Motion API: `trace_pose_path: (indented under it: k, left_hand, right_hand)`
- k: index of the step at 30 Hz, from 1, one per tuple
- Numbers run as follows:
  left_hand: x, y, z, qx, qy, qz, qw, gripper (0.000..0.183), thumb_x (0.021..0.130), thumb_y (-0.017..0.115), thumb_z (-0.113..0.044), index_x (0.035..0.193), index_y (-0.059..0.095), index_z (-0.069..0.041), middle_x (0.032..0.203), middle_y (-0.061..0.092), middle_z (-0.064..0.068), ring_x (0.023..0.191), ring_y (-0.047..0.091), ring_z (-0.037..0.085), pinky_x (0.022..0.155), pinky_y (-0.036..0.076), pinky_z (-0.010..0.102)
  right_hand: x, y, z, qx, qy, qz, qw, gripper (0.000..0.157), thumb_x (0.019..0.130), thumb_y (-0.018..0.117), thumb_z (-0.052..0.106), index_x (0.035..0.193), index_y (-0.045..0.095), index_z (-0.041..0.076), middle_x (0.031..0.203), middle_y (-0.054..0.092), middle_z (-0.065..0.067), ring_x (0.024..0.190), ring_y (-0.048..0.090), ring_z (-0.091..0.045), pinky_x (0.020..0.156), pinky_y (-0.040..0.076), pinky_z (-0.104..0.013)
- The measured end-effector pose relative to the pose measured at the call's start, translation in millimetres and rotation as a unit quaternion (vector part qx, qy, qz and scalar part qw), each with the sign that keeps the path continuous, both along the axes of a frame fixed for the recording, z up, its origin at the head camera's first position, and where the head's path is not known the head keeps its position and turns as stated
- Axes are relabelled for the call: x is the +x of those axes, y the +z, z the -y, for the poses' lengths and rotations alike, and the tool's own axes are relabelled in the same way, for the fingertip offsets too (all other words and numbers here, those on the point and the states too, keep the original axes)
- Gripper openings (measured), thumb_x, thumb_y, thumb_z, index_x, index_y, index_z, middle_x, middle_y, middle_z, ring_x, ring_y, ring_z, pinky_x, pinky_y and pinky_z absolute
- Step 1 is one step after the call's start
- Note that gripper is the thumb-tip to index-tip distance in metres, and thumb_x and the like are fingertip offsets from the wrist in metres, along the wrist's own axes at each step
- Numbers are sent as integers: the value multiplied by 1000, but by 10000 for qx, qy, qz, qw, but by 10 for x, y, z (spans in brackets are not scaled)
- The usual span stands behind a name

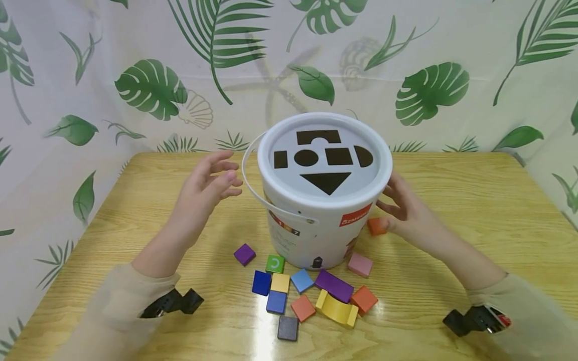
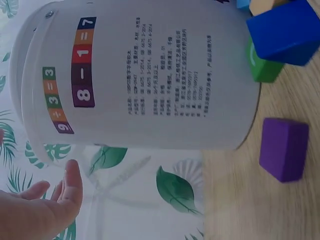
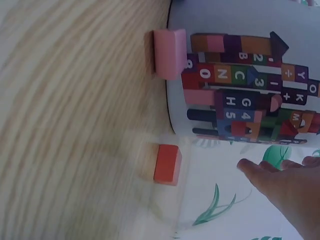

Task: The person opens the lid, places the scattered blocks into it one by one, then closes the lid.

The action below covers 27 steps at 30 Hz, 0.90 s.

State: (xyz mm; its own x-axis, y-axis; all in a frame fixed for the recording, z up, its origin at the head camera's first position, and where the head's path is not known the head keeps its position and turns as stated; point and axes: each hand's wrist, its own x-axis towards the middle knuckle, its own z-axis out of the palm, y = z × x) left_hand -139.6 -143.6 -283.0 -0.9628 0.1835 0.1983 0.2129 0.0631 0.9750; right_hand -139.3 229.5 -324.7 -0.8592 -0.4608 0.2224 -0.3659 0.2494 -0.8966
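Standing upright on the tabletop (image 1: 469, 200), between both hands: a white block bucket (image 1: 318, 238), lid (image 1: 321, 168) in place with shaped cut-outs upward, presumably for admitting blocks from above. Left hand (image 1: 205, 183) just beside the bucket's handle (image 1: 246, 175), fingers loosely extended and parted, gripping nothing; contact with the handle hard to tell. Right hand (image 1: 411, 215) at the opposite side, fingers slightly bent, thumb well apart, no visible hold on anything; fingertips partly behind the bucket, touch uncertain. Spaced this way probably to match the bucket's width. Handle slung round the left side below the rim, away from the cut-outs. Mostly in front of the base, likely within easy reach: a purple rectangular block (image 1: 333, 286), yellow bridge block (image 1: 336, 308) and black block (image 1: 287, 328). Pink block (image 1: 360, 264) near the base; orange block (image 1: 376, 226) near the right hand.
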Motion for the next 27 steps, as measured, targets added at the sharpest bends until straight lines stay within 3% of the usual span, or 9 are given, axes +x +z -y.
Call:
trace_pose_path:
  k: [3, 6, 17, 27]
  left_hand:
    - [-23, 6, -68, 152, 61, 98, 9998, 49, 96, 55, -21, 139, 42, -4, 119, 50, 15, 100, 56, 30, 87, 52, 33]
    - [-43, 11, -126, 261, 55, 187, 9995, 48, 95, 56, -21, 139, 42, -5, 115, 50, 14, 96, 56, 26, 87, 52, 32]
    - [-111, 30, -238, 1076, -175, 581, 9923, 43, 97, 52, -10, 138, 42, 0, 100, 53, 11, 77, 53, 14, 70, 50, 21]
    - [-132, 148, -284, 1267, 211, 681, 9894, 39, 94, 54, -2, 133, 48, 3, 86, 50, 4, 66, 45, 10, 61, 42, 17]
  right_hand:
    - [4, -29, 54, -130, 50, 69, 9999, 100, 76, 74, 49, 153, 14, 29, 155, 20, 1, 139, 23, -34, 103, 31, -60]
    - [7, -57, 95, -156, 49, 101, 9998, 106, 71, 76, 53, 153, 12, 32, 155, 19, 2, 139, 24, -35, 101, 31, -64]
    - [28, -121, 169, -199, 16, 377, 9991, 115, 65, 79, 52, 153, 8, 30, 155, 20, -8, 139, 21, -38, 100, 33, -63]
    - [44, -135, 238, -410, -151, 706, 9965, 115, 64, 87, 37, 151, 13, 24, 149, 28, -9, 136, 26, -38, 102, 34, -59]
